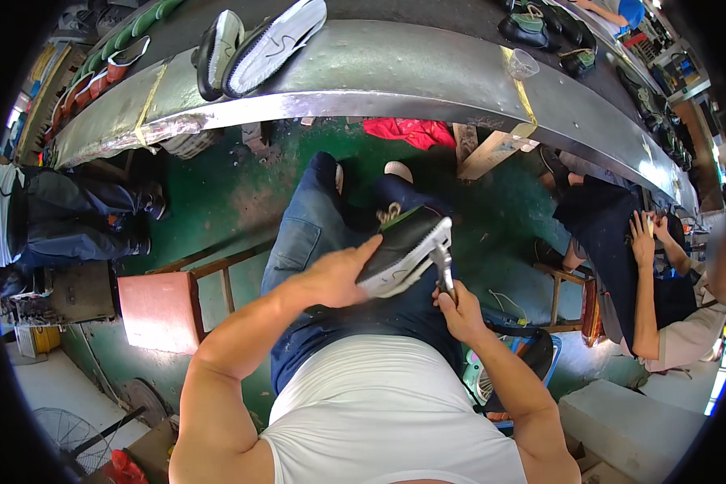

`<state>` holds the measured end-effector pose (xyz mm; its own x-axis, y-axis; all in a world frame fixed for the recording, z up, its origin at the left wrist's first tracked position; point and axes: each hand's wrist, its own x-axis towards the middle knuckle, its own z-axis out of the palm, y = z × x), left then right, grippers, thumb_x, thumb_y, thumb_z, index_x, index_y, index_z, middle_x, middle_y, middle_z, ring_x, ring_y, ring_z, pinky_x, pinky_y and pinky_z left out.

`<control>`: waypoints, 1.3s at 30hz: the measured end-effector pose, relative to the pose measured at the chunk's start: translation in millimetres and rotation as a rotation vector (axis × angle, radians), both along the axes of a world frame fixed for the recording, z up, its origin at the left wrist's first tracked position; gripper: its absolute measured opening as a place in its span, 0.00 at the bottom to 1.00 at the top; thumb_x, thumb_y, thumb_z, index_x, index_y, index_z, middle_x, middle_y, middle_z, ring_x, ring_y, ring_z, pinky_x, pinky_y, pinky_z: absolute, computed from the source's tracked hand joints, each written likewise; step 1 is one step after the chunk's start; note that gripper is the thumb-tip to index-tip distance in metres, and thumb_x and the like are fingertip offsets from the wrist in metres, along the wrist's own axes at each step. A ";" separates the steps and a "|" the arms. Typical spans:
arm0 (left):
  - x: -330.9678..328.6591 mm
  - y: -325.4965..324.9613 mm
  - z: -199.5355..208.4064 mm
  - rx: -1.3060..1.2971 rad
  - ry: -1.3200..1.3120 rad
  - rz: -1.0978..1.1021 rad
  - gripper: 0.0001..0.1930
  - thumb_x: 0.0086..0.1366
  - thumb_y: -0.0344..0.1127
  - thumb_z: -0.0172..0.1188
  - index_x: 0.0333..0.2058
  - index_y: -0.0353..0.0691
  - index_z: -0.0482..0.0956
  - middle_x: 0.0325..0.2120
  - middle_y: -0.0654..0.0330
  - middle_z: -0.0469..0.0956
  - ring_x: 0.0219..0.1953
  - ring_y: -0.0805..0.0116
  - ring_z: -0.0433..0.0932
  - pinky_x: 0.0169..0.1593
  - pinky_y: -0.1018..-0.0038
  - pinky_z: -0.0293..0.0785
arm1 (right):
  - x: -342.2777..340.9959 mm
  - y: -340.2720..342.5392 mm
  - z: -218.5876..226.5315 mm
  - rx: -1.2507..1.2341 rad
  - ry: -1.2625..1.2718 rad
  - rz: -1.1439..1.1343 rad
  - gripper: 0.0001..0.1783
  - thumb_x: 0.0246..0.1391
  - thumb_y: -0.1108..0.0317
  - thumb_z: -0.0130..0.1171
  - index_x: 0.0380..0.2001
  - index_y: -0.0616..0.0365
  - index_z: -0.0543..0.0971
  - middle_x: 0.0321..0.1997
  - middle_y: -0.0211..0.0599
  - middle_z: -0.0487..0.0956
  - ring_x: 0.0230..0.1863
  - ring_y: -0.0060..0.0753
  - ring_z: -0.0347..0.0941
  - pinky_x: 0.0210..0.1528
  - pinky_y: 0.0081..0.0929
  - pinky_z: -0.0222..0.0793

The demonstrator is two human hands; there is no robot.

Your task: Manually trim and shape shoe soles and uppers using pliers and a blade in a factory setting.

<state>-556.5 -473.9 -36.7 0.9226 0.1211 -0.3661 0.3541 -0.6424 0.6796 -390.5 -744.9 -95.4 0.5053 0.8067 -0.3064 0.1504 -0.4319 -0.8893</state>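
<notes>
Above my lap, my left hand point(337, 278) is closed on a black shoe point(403, 242) with a white sole and beige laces. The shoe is tilted, its sole side turned toward my right. In my right hand point(461, 313) is a metal hammer point(444, 266), gripped by its handle. The hammer's head lies against the shoe's end and sole edge; whether it presses there I cannot tell. On the bench ahead of me lie a grey-white shoe sole point(276, 47) with its underside up and another dark shoe point(220, 52) beside it.
A metal-edged bench point(395, 60) curves across the front. Red and green shoes stand at its far left, black shoes point(528, 28) at its right. A clear cup point(522, 64) sits on the edge. A co-worker point(669, 282) sits at right; another person's legs point(81, 214) and a padded stool point(161, 310) are left.
</notes>
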 end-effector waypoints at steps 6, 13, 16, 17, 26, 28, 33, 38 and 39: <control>41.1 31.1 121.2 0.074 -0.483 -0.079 0.43 0.45 0.26 0.75 0.60 0.36 0.63 0.44 0.47 0.81 0.45 0.46 0.81 0.47 0.63 0.77 | -13.7 -18.3 -17.8 0.248 0.143 -0.246 0.19 0.64 0.70 0.55 0.55 0.66 0.69 0.44 0.35 0.78 0.42 0.26 0.76 0.49 0.24 0.72; 109.2 28.7 69.7 -0.266 -0.328 0.289 0.33 0.51 0.41 0.77 0.53 0.34 0.74 0.39 0.46 0.83 0.41 0.58 0.83 0.47 0.66 0.78 | -7.1 -10.7 -10.6 0.135 0.095 -0.219 0.17 0.64 0.71 0.53 0.53 0.65 0.71 0.39 0.36 0.79 0.38 0.26 0.77 0.46 0.26 0.73; 98.7 22.7 -24.9 -0.316 -0.116 0.396 0.30 0.55 0.47 0.72 0.52 0.34 0.77 0.41 0.46 0.83 0.41 0.56 0.83 0.46 0.66 0.78 | 8.4 -4.4 16.4 -0.116 0.093 -0.045 0.17 0.63 0.70 0.54 0.53 0.64 0.73 0.38 0.42 0.81 0.39 0.34 0.79 0.46 0.30 0.73; 75.9 13.5 -36.0 -0.413 -0.119 0.320 0.29 0.57 0.47 0.70 0.52 0.35 0.78 0.42 0.46 0.83 0.40 0.56 0.83 0.44 0.65 0.78 | 16.8 -1.1 26.2 -0.110 0.094 -0.054 0.17 0.63 0.70 0.54 0.53 0.64 0.73 0.38 0.42 0.81 0.39 0.34 0.79 0.46 0.30 0.73; 17.3 -42.4 -27.6 0.098 -0.283 0.450 0.11 0.68 0.38 0.58 0.40 0.35 0.82 0.23 0.45 0.80 0.27 0.44 0.81 0.30 0.58 0.76 | 30.6 39.7 69.7 -0.094 -0.210 0.484 0.30 0.61 0.66 0.56 0.61 0.72 0.65 0.50 0.64 0.77 0.52 0.62 0.75 0.55 0.43 0.70; 18.5 -53.1 -27.6 0.176 -0.323 0.437 0.12 0.68 0.38 0.56 0.40 0.34 0.81 0.24 0.45 0.80 0.27 0.44 0.81 0.32 0.57 0.77 | 35.6 53.2 80.1 -0.033 -0.290 0.493 0.27 0.61 0.65 0.55 0.59 0.73 0.67 0.47 0.64 0.78 0.50 0.63 0.75 0.54 0.45 0.71; 14.2 -47.5 -57.8 -0.221 -0.479 0.716 0.23 0.75 0.46 0.48 0.51 0.30 0.78 0.44 0.41 0.81 0.48 0.47 0.81 0.55 0.63 0.75 | 41.4 78.7 110.8 -0.455 -0.241 0.694 0.15 0.62 0.63 0.55 0.39 0.68 0.71 0.37 0.59 0.79 0.42 0.63 0.76 0.45 0.52 0.70; 22.3 -37.2 -94.8 -1.294 -0.265 0.710 0.36 0.77 0.56 0.42 0.72 0.37 0.51 0.67 0.54 0.62 0.70 0.64 0.57 0.71 0.68 0.54 | -3.1 62.3 47.4 -0.227 -0.232 0.339 0.15 0.61 0.62 0.56 0.41 0.64 0.74 0.35 0.58 0.80 0.40 0.63 0.77 0.43 0.51 0.71; 24.7 -34.6 -88.7 -1.230 -0.212 0.698 0.37 0.76 0.56 0.46 0.73 0.39 0.49 0.67 0.54 0.63 0.69 0.64 0.59 0.70 0.69 0.55 | -18.2 57.5 33.8 -0.207 -0.204 0.207 0.16 0.61 0.61 0.57 0.43 0.64 0.75 0.35 0.58 0.80 0.41 0.63 0.77 0.43 0.50 0.72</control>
<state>-531.8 -508.5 -125.4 0.8568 0.2772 -0.4347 0.1702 0.6439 0.7460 -408.7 -687.4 -61.6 0.4054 0.8296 -0.3840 0.4187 -0.5419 -0.7287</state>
